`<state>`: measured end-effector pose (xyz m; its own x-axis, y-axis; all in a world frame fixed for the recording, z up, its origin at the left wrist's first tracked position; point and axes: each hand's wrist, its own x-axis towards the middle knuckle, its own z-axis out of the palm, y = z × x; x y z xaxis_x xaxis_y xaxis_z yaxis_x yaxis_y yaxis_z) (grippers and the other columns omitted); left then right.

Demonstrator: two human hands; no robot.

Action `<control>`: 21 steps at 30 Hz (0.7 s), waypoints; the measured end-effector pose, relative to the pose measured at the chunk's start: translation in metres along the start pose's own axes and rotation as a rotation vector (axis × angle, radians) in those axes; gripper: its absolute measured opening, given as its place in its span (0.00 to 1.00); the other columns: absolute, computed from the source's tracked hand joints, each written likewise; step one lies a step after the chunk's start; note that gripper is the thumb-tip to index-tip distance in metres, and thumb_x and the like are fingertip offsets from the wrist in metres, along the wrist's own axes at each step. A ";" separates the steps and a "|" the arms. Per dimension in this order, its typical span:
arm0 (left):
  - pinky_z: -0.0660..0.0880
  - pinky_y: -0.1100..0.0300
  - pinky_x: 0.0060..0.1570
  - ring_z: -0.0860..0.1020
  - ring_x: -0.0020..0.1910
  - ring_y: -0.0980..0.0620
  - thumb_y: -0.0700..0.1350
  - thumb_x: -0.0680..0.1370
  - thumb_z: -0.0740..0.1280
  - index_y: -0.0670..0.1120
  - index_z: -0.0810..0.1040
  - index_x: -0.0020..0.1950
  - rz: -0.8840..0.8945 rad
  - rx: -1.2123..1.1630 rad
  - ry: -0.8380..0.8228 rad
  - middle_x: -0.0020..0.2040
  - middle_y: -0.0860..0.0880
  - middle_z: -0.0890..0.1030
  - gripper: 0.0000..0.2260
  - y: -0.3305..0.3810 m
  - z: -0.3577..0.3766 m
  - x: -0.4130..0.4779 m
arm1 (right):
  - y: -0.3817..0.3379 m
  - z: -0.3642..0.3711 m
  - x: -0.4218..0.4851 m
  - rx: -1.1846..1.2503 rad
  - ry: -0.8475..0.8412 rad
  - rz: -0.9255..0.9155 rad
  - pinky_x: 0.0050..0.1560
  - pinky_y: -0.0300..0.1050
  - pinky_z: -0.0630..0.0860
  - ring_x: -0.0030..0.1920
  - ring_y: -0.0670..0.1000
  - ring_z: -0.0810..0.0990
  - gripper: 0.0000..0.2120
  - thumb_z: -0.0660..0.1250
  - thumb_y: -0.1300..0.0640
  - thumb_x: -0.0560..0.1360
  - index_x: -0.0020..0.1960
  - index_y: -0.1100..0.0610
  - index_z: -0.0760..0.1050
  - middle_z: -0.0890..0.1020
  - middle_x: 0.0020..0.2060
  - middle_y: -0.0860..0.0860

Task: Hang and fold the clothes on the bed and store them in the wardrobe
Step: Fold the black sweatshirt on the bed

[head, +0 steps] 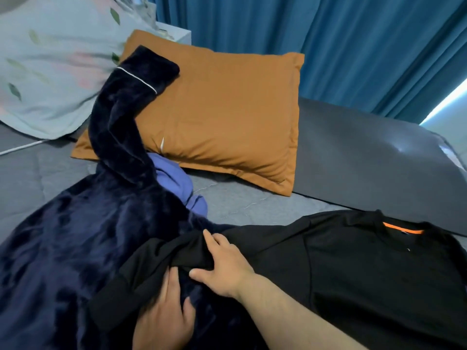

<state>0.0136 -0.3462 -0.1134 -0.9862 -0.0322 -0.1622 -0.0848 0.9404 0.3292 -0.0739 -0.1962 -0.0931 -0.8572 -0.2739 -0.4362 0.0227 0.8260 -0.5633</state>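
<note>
A black T-shirt (366,269) with an orange neck label lies spread on the grey bed (240,203), its left sleeve bunched over a dark navy fleece garment (83,238). My right hand (225,261) grips that bunched sleeve, thumb below and fingers on top. My left hand (164,306) lies lower, partly under the black sleeve hem, its fingers resting on the navy fleece. The fleece garment's sleeve, edged with white piping, drapes up over an orange pillow (227,117). A blue-violet garment (177,183) pokes out from behind the fleece.
A pale floral pillow (50,66) sits at the back left. A dark grey padded bolster (366,160) runs along the bed's right side. Teal curtains (328,46) hang behind, with a white bedside unit (179,34) near them.
</note>
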 end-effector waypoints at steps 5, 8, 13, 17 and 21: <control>0.79 0.42 0.45 0.80 0.54 0.32 0.55 0.67 0.57 0.28 0.73 0.63 0.000 -0.042 -0.080 0.61 0.29 0.76 0.36 0.000 -0.006 0.003 | 0.007 0.010 0.009 0.290 0.166 0.094 0.57 0.34 0.70 0.51 0.44 0.75 0.16 0.67 0.45 0.76 0.62 0.47 0.79 0.72 0.50 0.45; 0.79 0.43 0.49 0.79 0.57 0.34 0.56 0.68 0.57 0.30 0.73 0.65 0.039 -0.052 0.010 0.62 0.32 0.77 0.36 -0.003 -0.002 0.005 | -0.005 0.000 -0.007 0.578 0.209 0.083 0.48 0.27 0.71 0.43 0.42 0.77 0.05 0.69 0.58 0.76 0.49 0.53 0.82 0.77 0.49 0.50; 0.78 0.45 0.47 0.80 0.48 0.35 0.57 0.69 0.56 0.36 0.80 0.58 0.083 0.013 0.078 0.50 0.36 0.82 0.30 -0.011 0.007 0.005 | -0.003 -0.047 -0.070 1.009 0.211 0.046 0.48 0.47 0.78 0.43 0.50 0.80 0.15 0.63 0.70 0.67 0.43 0.52 0.81 0.82 0.41 0.52; 0.73 0.51 0.35 0.79 0.38 0.38 0.53 0.70 0.66 0.44 0.81 0.38 0.104 0.014 0.179 0.33 0.45 0.79 0.13 0.002 -0.009 -0.002 | 0.037 -0.076 -0.142 1.325 0.227 0.053 0.52 0.47 0.80 0.53 0.51 0.82 0.24 0.56 0.79 0.69 0.43 0.54 0.81 0.83 0.54 0.51; 0.71 0.65 0.34 0.81 0.45 0.38 0.57 0.72 0.59 0.43 0.80 0.42 0.058 -0.764 -0.041 0.32 0.54 0.78 0.19 0.071 -0.017 -0.047 | 0.088 -0.076 -0.229 1.653 0.253 0.054 0.55 0.57 0.79 0.48 0.55 0.83 0.21 0.58 0.80 0.64 0.45 0.59 0.78 0.81 0.50 0.56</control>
<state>0.0517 -0.2836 -0.0663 -0.9873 0.0364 -0.1548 -0.1227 0.4449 0.8871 0.0853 -0.0231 0.0101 -0.8895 -0.0477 -0.4544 0.3932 -0.5867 -0.7080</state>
